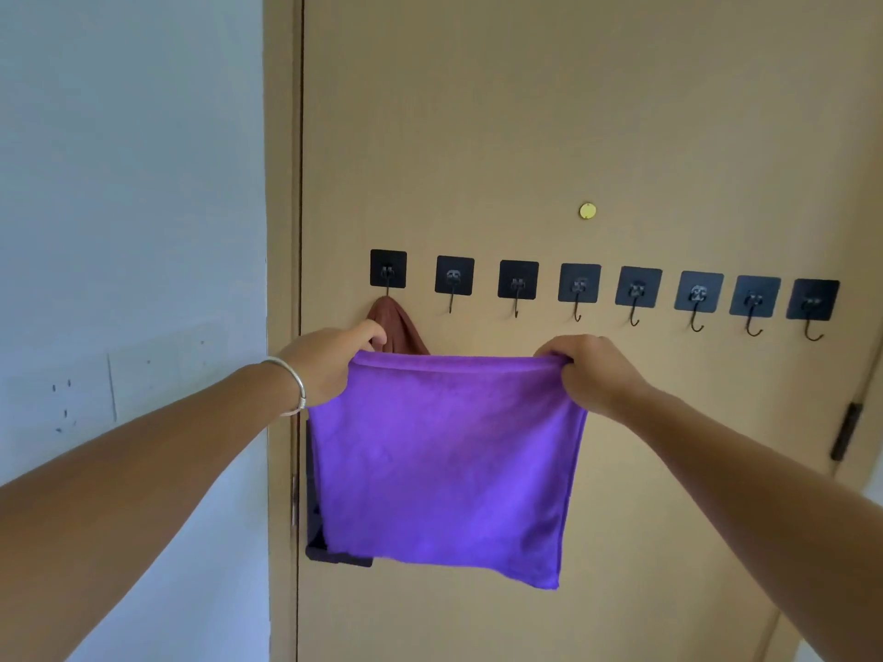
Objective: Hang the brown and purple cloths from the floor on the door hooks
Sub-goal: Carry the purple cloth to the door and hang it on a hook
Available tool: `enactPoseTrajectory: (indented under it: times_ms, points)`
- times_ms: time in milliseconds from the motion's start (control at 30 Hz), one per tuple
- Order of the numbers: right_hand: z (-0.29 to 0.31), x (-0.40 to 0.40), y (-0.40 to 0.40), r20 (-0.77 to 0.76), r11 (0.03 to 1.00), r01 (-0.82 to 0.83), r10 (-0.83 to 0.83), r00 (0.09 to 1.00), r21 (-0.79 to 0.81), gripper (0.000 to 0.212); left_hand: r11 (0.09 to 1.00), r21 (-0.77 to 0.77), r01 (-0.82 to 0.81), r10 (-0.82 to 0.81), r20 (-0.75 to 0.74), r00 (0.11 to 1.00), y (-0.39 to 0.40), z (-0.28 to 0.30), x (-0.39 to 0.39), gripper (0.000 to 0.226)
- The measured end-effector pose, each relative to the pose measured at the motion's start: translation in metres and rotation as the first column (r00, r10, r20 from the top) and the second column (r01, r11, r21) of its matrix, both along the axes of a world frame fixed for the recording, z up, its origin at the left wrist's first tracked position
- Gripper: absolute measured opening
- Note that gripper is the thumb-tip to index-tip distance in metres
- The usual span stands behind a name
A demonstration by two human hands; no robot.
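A purple cloth (pixel 444 465) hangs spread flat in front of the tan door (pixel 573 112), held by its two top corners. My left hand (pixel 329 363) pinches the top left corner and my right hand (pixel 597 375) pinches the top right corner. Behind the purple cloth a brown cloth (pixel 396 329) hangs from the leftmost hook (pixel 388 274); only its top shows. A row of several black adhesive hooks (pixel 580 289) runs across the door just above my hands, the others bare.
The door frame (pixel 282 183) and a pale wall (pixel 129 207) with a socket plate lie to the left. A small brass disc (pixel 587 211) sits above the hooks. A dark hinge (pixel 845 432) shows at the right edge. A dark object (pixel 334 556) peeks out below the purple cloth.
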State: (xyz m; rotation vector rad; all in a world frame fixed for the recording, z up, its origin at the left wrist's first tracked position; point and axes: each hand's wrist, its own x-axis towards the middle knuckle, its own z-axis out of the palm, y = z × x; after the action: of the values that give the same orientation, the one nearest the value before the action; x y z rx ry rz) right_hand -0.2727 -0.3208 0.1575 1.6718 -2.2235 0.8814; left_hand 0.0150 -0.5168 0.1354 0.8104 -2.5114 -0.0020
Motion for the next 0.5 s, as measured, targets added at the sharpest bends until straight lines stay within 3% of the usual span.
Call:
enactPoseTrajectory:
  times_ms: [67,167,233,300,367,433,500]
  points:
    - [-0.001,-0.007,-0.018,0.093,0.999,-0.016,0.02,0.995,-0.043,0.062,0.999,0.007,0.051,-0.05,-0.032,0.998,-0.017,0.0,-0.003,0.066]
    - [0.0,-0.022,-0.045,0.256,0.993,-0.045,0.072,0.964,-0.109,0.056,0.974,-0.158,0.164,-0.167,-0.007,0.986,-0.037,-0.002,-0.011,0.06]
    - [0.002,-0.034,-0.061,0.367,0.985,-0.073,0.127,0.921,-0.157,0.045,0.938,-0.269,0.217,-0.207,0.064,0.976,-0.048,-0.002,-0.016,0.051]
    - [0.005,-0.047,-0.073,0.381,0.978,-0.122,0.178,0.907,-0.168,0.027,0.917,-0.334,0.218,-0.192,0.109,0.975,-0.053,0.0,-0.023,0.044]
    - [0.008,-0.058,-0.081,0.265,0.974,-0.172,0.206,0.942,-0.147,0.011,0.891,-0.405,0.204,-0.176,0.105,0.979,-0.057,0.002,-0.032,0.046]
    - [0.008,-0.065,-0.089,-0.016,0.979,-0.174,0.173,0.985,-0.108,0.018,0.912,-0.38,0.158,-0.144,0.066,0.987,-0.062,0.008,-0.043,0.063]
    - [0.011,-0.07,-0.099,-0.341,0.984,-0.17,0.14,0.93,-0.061,0.025,0.939,-0.329,0.103,-0.101,0.025,0.995,-0.069,0.014,-0.056,0.076]
